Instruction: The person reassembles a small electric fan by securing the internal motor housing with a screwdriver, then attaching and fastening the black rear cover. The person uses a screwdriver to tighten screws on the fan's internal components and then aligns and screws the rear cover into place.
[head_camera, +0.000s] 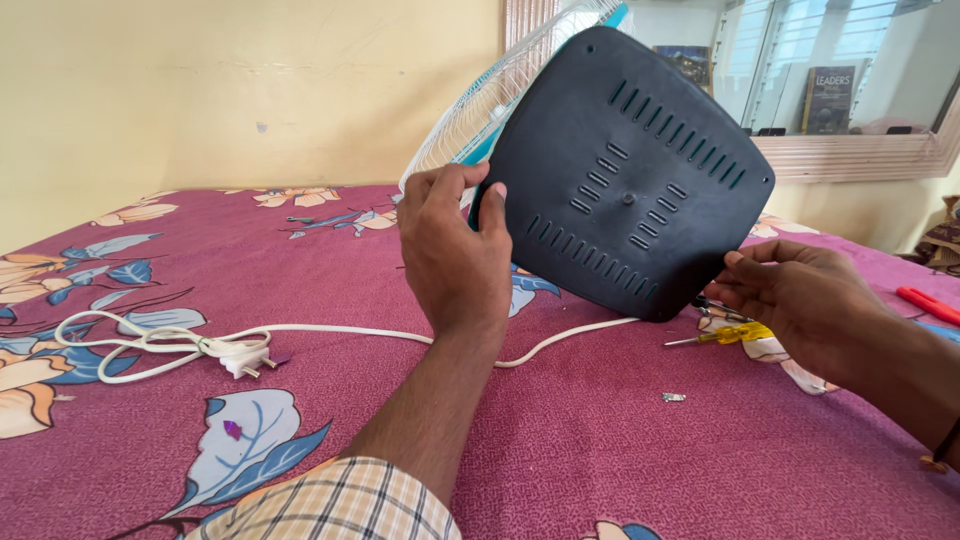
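Both hands hold fan base (630, 175): left grip (455, 245) clasps edge, right grip (790, 290) underneath.

A bedroom in a home. A bed covered with a maroon floral bedsheet (560, 440) fills the lower frame. A plain cream wall (250, 90) occupies the upper left. At upper right, a glass-fronted wall shelf (850, 150) holds books (829, 98). A white power cord with plug (240, 355) lies at left on the sheet, and a yellow-handled screwdriver (728, 335) at right.
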